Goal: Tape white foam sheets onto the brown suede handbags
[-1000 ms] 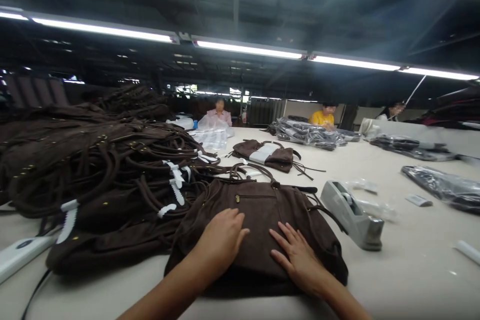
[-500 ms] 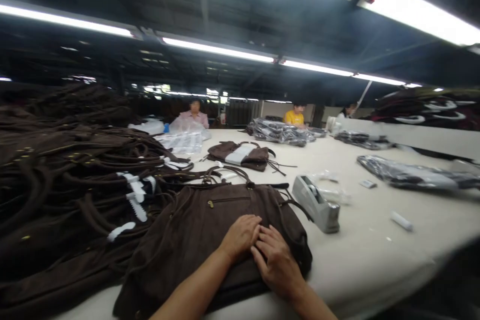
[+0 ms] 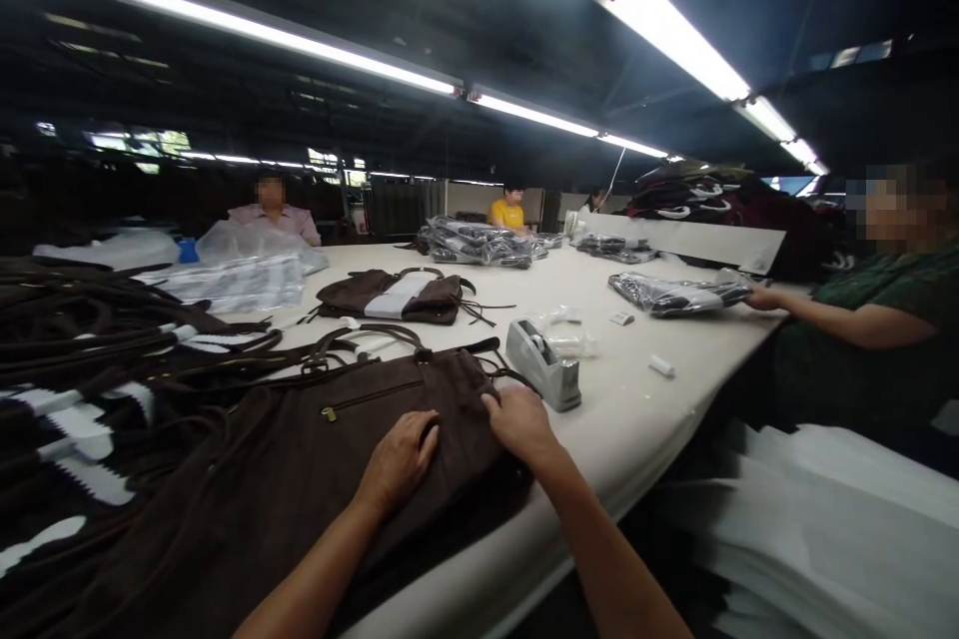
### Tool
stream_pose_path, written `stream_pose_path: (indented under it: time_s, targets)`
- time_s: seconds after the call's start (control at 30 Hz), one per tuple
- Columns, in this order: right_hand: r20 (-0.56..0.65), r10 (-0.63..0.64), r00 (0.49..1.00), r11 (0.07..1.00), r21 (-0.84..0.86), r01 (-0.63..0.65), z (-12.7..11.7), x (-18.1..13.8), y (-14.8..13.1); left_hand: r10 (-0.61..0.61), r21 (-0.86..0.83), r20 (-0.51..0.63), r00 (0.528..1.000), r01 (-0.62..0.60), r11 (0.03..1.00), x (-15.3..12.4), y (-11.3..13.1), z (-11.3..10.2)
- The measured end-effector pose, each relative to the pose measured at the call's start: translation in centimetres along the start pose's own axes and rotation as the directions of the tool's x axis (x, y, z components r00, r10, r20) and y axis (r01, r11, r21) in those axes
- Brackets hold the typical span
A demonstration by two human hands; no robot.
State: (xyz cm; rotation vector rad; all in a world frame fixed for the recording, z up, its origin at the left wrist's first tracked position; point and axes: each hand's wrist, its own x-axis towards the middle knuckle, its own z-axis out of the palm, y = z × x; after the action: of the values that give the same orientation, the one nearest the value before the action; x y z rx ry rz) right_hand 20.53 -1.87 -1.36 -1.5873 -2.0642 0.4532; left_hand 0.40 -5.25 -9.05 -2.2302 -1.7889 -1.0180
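A dark brown handbag (image 3: 300, 459) lies flat in front of me, with a brass-pulled zip across its upper face and two handles at its far edge. On its face rests my left hand (image 3: 397, 459), open, palm down, with the fingers slightly bent and the thumb apart. My right hand (image 3: 522, 422) is closed on the bag's right side, its fingertips partly hidden. Just beyond that hand stands a grey tape dispenser (image 3: 545, 364). Behind the handles lies a second brown bag (image 3: 442, 300) with a pale band around it.
More brown bags (image 3: 45, 319) with white paper pieces are heaped at left. Plastic-wrapped bags (image 3: 479, 242) lie across the pale table (image 3: 599, 399). At right, a co-worker's hand (image 3: 764, 298) touches a wrapped bag (image 3: 666, 293). White sheets (image 3: 839, 519) are stacked below at right.
My hands have parted: the right has gone to the bag's right side and closed there, while the left stays on its face. The view has swung right, bringing in a co-worker.
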Motion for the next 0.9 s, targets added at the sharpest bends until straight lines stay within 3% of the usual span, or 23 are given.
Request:
stream_pose_path:
  time_s: [0.07,0.13,0.17,0.2,0.23,0.37,0.43,0.57,0.67,0.8,0.83,0.9]
  targets:
    - [0.000,0.074,0.997,0.911,0.406,-0.067,1.4,-0.5,1.8,-0.015,-0.004,-0.014,1.000,0.015,1.000,0.0,0.1,-0.1]
    - [0.058,0.118,0.991,0.656,0.745,-0.122,3.0,-1.4,3.7,-0.018,-0.008,-0.015,1.000,0.018,1.000,0.0,0.2,-0.2]
    - [0.072,0.122,0.990,0.548,0.827,-0.128,3.7,-1.9,4.5,-0.012,-0.011,-0.009,1.000,0.011,1.000,-0.1,0.2,-0.2]
    - [0.060,0.133,0.989,0.500,0.858,-0.119,4.2,-2.4,5.0,0.002,-0.014,0.000,1.000,-0.002,1.000,-0.2,0.3,-0.2]
    - [0.018,0.160,0.987,0.520,0.848,-0.100,4.4,-2.8,5.3,0.023,-0.018,0.011,1.000,-0.023,1.000,-0.2,0.3,-0.1]
    - [-0.273,0.248,0.929,0.861,0.501,-0.083,4.0,-3.6,4.6,0.122,-0.018,0.057,0.991,-0.121,0.992,-0.4,0.1,0.1]
    - [-0.313,0.237,0.919,0.928,0.352,-0.120,3.8,-4.0,4.1,0.130,0.003,0.075,0.989,-0.130,0.991,-0.6,-0.3,0.3]
    - [-0.340,0.208,0.917,0.955,0.274,-0.115,5.4,-4.9,4.8,0.097,0.103,0.167,0.981,-0.115,0.988,-1.2,-0.6,0.5]
    - [-0.434,0.097,0.896,0.970,0.244,0.014,7.6,-5.1,6.3,0.080,0.231,0.399,0.913,-0.185,0.955,-0.8,0.3,0.0]
    - [-0.637,-0.090,0.766,0.928,0.226,0.297,10.1,-4.8,7.9,0.099,0.269,0.641,0.761,-0.344,0.900,2.1,2.7,-0.6]
    - [-0.672,-0.112,0.732,0.912,0.222,0.344,10.6,-4.8,8.1,0.104,0.257,0.657,0.747,-0.351,0.900,3.1,3.2,-0.5]
    - [-0.711,-0.097,0.696,0.906,0.226,0.358,11.1,-5.1,8.3,0.100,0.238,0.640,0.761,-0.320,0.917,4.7,4.1,0.0]
